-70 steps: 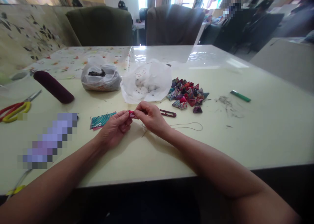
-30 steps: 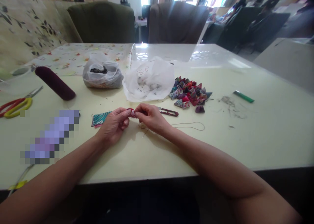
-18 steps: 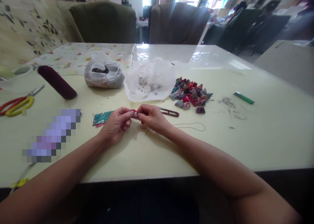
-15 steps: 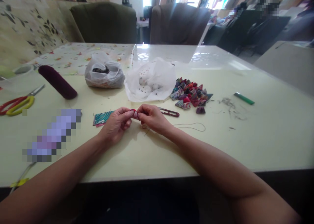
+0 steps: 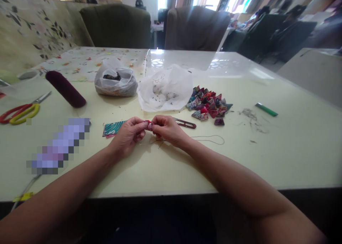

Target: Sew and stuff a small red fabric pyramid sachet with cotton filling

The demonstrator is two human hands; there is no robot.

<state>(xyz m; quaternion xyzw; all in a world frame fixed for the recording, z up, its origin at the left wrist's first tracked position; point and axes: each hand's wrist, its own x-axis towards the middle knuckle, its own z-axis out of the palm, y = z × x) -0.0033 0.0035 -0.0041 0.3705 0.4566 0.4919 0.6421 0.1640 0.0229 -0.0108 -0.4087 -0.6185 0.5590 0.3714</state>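
Between my two hands is a small red and white piece of fabric (image 5: 149,124). My left hand (image 5: 130,131) pinches its left side, and my right hand (image 5: 165,128) grips its right side with thumb and fingertips. Beside my left hand lies a teal patterned fabric piece (image 5: 112,128), partly covered by it. Dark red thread snips (image 5: 187,123) lie just behind my right hand. A looped thread (image 5: 213,140) stretches over the table to the right, and a thin needle-like piece (image 5: 160,145) shows below my right hand.
Behind my hands stand a plastic bag (image 5: 116,81) and a white bag with stuffing (image 5: 165,90). A heap of small fabric pieces (image 5: 208,103) lies right of them. Scissors (image 5: 25,112), a maroon roll (image 5: 66,89) and a pixelated object (image 5: 61,144) are at left; a green tool (image 5: 266,109) is at right.
The view has shifted very slightly. Both hands keep their pinch on the small red and white fabric, with only slight finger movement.
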